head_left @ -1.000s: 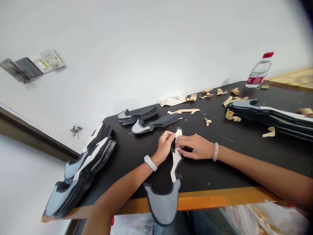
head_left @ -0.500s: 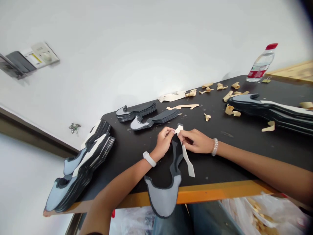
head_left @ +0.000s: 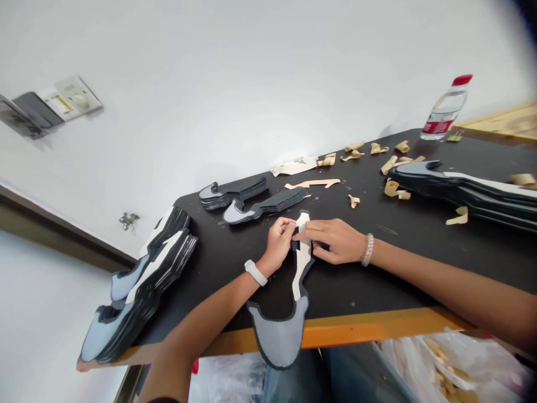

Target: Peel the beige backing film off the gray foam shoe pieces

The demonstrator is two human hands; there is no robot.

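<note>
At the black worktable (head_left: pixel 361 285), we had our left hand (head_left: pixel 279 243) and right hand (head_left: pixel 335 240) together, both pinching a cream backing strip (head_left: pixel 302 260) on a grey-and-black shoe upper (head_left: pixel 280 340). Its toe hung past the orange table edge (head_left: pixel 356 330), and stacked uppers (head_left: pixel 266 204) lay just beyond our hands.

A shoe workshop: stacked shoe-upper pieces (head_left: pixel 264 206) and backing scraps (head_left: pixel 393 188) on a workbench (head_left: pixel 377 296).

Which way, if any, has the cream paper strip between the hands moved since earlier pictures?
Yes: the strip swung left, against the orange table edge, onto the shoe piece.
</note>
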